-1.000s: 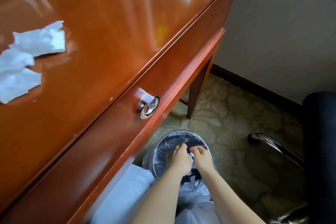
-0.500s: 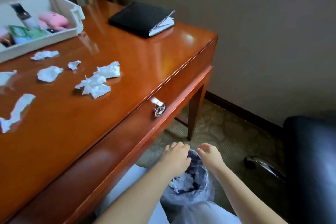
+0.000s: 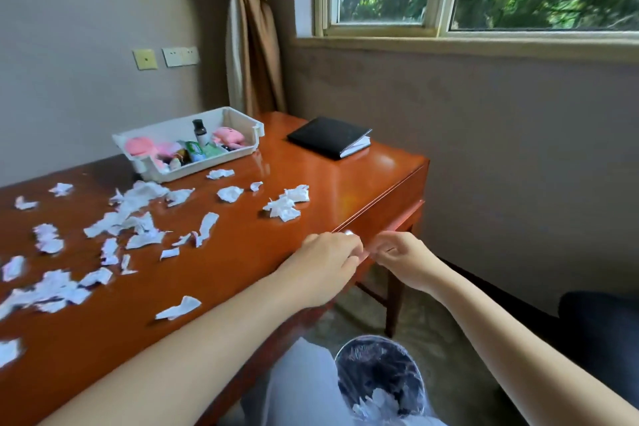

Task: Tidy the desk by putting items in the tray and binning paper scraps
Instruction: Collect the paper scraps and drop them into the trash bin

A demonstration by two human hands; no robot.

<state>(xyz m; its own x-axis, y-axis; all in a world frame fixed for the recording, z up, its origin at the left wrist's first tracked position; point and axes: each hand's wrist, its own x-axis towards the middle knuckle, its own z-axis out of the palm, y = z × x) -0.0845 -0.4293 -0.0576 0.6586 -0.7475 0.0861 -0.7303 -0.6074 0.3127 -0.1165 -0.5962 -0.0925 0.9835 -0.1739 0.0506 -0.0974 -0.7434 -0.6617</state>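
Leftward of both hands, torn white paper scraps (image 3: 285,207) are strewn on the glossy wooden table (image 3: 345,190). The left hand (image 3: 325,263) is held nearer; its fingers and those of the right hand (image 3: 404,261) are loosely curled, empty.

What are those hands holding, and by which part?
It cannot be told. The left hand and right hand both curl their fingers at the desk edge, but blur hides whether the white glint at the left fingertips is a scrap.

Left hand (image 3: 325,264), right hand (image 3: 403,261) motion-blurred; fingers' (image 3: 345,249) hold unclear; desk (image 3: 242,252) cut off left.
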